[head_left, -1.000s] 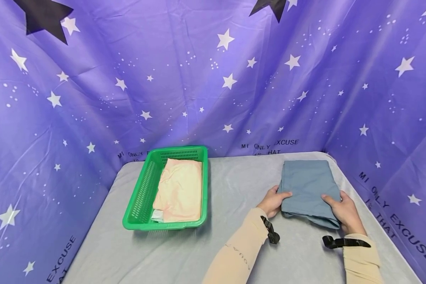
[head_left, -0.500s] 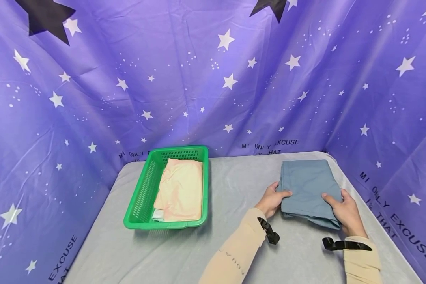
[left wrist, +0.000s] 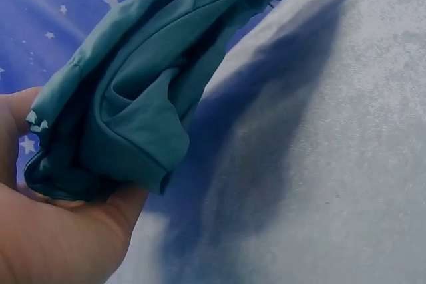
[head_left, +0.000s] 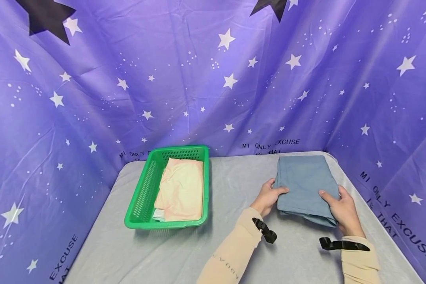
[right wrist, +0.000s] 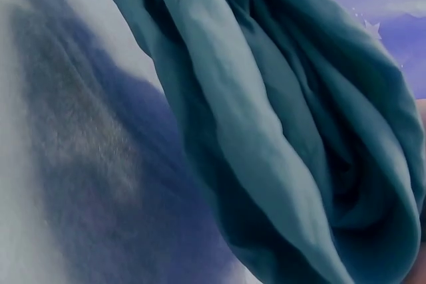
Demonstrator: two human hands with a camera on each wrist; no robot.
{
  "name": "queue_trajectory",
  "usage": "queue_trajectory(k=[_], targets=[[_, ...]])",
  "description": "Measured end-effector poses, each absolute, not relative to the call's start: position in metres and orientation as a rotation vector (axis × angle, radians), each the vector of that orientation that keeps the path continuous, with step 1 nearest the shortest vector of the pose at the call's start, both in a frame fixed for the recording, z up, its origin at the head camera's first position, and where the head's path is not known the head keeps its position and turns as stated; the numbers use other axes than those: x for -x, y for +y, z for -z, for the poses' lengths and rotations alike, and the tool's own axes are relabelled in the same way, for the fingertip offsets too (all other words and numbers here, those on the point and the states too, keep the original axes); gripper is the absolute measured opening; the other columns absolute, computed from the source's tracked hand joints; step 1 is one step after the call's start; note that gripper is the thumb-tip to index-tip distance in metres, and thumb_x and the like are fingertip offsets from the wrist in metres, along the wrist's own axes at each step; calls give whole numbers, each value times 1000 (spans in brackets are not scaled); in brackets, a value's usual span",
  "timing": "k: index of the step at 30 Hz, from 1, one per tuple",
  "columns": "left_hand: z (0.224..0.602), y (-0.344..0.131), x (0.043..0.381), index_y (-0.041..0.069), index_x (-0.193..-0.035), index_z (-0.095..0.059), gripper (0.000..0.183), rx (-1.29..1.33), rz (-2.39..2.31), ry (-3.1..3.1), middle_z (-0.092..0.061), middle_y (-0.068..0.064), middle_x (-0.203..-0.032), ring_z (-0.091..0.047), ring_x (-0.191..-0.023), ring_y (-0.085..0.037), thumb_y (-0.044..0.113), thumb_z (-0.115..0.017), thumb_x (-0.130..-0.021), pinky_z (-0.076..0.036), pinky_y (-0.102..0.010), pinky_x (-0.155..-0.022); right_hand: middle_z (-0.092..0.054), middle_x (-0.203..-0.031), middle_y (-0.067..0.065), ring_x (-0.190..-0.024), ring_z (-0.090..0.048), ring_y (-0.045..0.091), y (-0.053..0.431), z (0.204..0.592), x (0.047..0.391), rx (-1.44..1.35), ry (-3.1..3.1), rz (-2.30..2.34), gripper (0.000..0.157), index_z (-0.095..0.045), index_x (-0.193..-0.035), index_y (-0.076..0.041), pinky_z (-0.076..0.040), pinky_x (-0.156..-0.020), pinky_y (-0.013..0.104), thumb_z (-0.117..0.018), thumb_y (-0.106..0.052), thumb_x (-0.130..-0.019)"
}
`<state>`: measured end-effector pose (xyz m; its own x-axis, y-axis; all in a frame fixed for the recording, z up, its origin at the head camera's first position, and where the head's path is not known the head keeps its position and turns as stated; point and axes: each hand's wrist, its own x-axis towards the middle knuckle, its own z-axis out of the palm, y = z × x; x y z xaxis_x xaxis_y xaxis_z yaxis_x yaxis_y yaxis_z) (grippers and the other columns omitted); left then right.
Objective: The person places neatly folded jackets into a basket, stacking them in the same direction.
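Observation:
A folded blue-grey cloth garment [head_left: 305, 185] is held between both hands at the right side of the table. My left hand [head_left: 269, 196] grips its left edge, thumb on top and fingers underneath. On the opposite edge, my right hand [head_left: 343, 209] pinches it the same way. The left wrist view shows the layered folds of the garment [left wrist: 146, 98] resting in the hand [left wrist: 66, 231], with a shadow on the table below it. Loose rounded folds of the garment [right wrist: 246, 124] fill much of the right wrist view, where the right hand is mostly hidden.
A green plastic basket [head_left: 135, 197] stands left of centre on the grey cloth-covered table [head_left: 234, 181]. Inside it lies a folded pale pink garment [head_left: 181, 189], with a bit of whitish cloth [head_left: 158, 215] under its near corner. A purple star-patterned curtain [head_left: 184, 79] surrounds the table.
Both hands have shifted slightly left and away from the body with the garment between them. The basket and the pink garment have stayed where they were.

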<state>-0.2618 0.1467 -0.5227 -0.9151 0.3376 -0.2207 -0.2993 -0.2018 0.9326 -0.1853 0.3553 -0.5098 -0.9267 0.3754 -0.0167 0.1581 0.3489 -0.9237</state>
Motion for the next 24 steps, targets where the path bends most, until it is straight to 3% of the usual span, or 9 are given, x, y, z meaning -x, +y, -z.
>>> queue_trajectory(k=[6,12,18,24], targets=[[517,138,260,17,-135,-52,57,-7,-2136,1736,-59,-1,-128,-60,-109,-18,20,-74,-83,-49,-41,-98,-56,-84,-29,-73,-58,-4,347,505,187,470,-2375,-1636,40,-51,-123,-19,-50,-63,19,-64,-39,-92],[513,131,259,19,-131,-56,50,8,-2141,1803,-60,3,-125,-53,-120,-19,24,-74,-84,-42,-43,-107,-55,-87,-30,-75,-57,-5,339,503,188,454,-2367,-1636,43,-49,-126,-17,-48,-65,17,-64,-38,-91],[510,122,257,24,-114,-64,30,-36,-2159,1813,-65,8,-110,-57,-110,-16,24,-73,-85,-42,-41,-103,-55,-89,-30,-76,-57,-6,334,499,188,397,-2359,-1665,42,-49,-128,-17,-49,-66,15,-64,-35,-93],[507,115,256,24,-107,-66,24,-57,-2182,1794,-67,7,-102,-61,-90,-12,21,-73,-85,-49,-32,-88,-53,-94,-30,-79,-56,-8,328,494,189,392,-2395,-1642,53,-45,-135,-12,-48,-67,14,-63,-38,-92]])
